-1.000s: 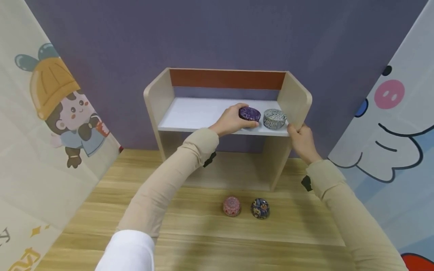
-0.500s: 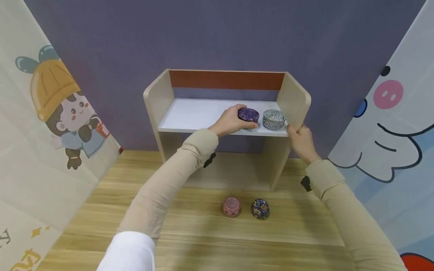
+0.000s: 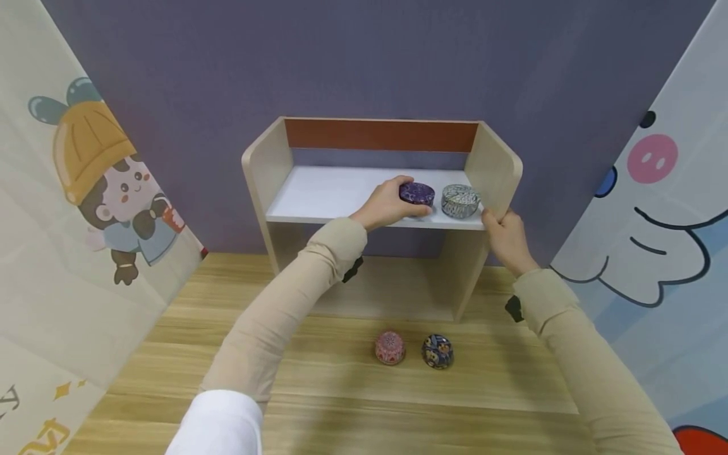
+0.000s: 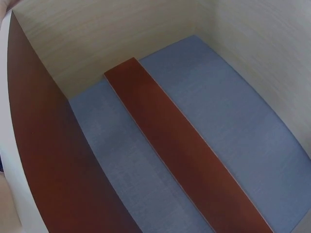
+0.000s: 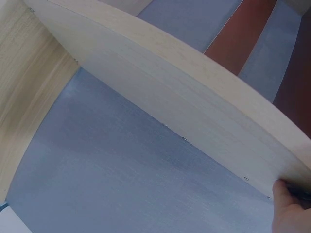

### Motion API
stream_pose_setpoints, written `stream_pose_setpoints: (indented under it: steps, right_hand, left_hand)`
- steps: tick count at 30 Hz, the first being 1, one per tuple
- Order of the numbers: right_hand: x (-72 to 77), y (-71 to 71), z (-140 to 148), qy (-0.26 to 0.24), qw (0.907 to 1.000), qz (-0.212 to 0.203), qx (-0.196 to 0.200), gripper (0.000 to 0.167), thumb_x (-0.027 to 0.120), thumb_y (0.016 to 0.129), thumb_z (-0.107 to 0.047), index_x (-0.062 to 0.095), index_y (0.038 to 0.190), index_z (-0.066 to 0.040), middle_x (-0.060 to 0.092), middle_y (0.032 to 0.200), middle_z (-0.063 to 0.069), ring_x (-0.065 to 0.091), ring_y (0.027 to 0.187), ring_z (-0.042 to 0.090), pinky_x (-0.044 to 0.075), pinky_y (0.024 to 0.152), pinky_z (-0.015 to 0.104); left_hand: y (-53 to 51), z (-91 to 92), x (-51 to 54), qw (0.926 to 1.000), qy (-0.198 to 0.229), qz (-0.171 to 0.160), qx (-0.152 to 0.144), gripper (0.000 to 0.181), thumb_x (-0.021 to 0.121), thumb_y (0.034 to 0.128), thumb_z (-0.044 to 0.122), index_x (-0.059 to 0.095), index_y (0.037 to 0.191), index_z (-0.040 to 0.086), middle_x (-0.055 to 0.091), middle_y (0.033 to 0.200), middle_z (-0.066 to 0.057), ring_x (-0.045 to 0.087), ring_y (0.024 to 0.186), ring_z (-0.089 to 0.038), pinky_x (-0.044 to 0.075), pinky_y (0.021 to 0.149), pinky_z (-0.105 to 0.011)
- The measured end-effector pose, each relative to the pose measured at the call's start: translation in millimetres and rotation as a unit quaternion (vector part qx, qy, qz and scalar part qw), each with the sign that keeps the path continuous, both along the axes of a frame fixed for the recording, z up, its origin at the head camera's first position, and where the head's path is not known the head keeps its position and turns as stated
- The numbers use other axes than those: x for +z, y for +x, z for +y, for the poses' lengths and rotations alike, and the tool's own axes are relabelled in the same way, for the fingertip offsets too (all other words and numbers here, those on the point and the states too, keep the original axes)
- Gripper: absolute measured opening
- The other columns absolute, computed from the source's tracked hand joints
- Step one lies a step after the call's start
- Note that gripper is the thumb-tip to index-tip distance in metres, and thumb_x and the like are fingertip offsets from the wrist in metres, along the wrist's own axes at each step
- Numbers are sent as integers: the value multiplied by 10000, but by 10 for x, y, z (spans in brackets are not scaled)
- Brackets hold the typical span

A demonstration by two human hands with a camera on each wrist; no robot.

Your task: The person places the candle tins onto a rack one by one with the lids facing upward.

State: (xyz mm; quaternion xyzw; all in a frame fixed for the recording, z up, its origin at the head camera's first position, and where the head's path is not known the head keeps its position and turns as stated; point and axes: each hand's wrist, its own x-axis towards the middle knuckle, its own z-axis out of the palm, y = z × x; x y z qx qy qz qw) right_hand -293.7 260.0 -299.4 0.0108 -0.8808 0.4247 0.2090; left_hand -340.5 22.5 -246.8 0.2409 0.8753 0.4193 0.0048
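On the white upper board of a small two-tier shelf (image 3: 324,193), my left hand (image 3: 383,205) holds a round purple patterned tin (image 3: 419,193), thumb in front and fingers behind. Just right of it stands a silver-grey patterned tin (image 3: 459,202), apart from the hand. My right hand (image 3: 510,243) grips the front edge of the shelf's right side panel (image 3: 493,164), near the upper board's height. In the right wrist view, part of that hand (image 5: 290,211) shows against the panel. The left wrist view looks beneath the board; the purple tin cannot be made out there.
A pink patterned tin (image 3: 390,348) and a dark blue patterned tin (image 3: 437,352) lie on the wood-grain tabletop (image 3: 318,385) in front of the shelf. A purple-grey wall (image 3: 375,57) rises behind; cartoon-printed sheets flank both sides.
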Motion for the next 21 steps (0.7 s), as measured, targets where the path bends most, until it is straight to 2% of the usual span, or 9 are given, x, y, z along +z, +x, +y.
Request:
stream_pose_setpoints:
  steps: [7, 16, 21]
  right_hand:
    - [1, -1, 6, 5, 10000, -3, -30, 398, 363, 945, -334, 475, 952, 47, 480, 855, 172, 426, 790, 266, 354, 633, 312]
    - [10, 2, -7, -16, 10000, -28, 7, 463, 362, 946, -334, 487, 1041, 101, 527, 958, 236, 451, 850, 292, 380, 699, 331]
    - [5, -1, -5, -26, 10000, 19, -24, 430, 360, 944, -326, 484, 993, 84, 514, 920, 217, 440, 833, 281, 370, 680, 326]
  left_hand:
    - [20, 0, 2, 10000, 30, 7, -13, 830, 741, 737, 381, 342, 1400, 80, 483, 1325, -112, 524, 1104, -203, 460, 919, -298]
    - [23, -13, 3, 9999, -58, 77, 32, 837, 740, 735, 390, 341, 1400, 79, 481, 1326, -111, 523, 1106, -203, 458, 919, -295]
    - [28, -4, 16, 10000, -59, 69, -12, 839, 735, 741, 388, 332, 1404, 70, 476, 1331, -117, 519, 1114, -209, 458, 923, -302]
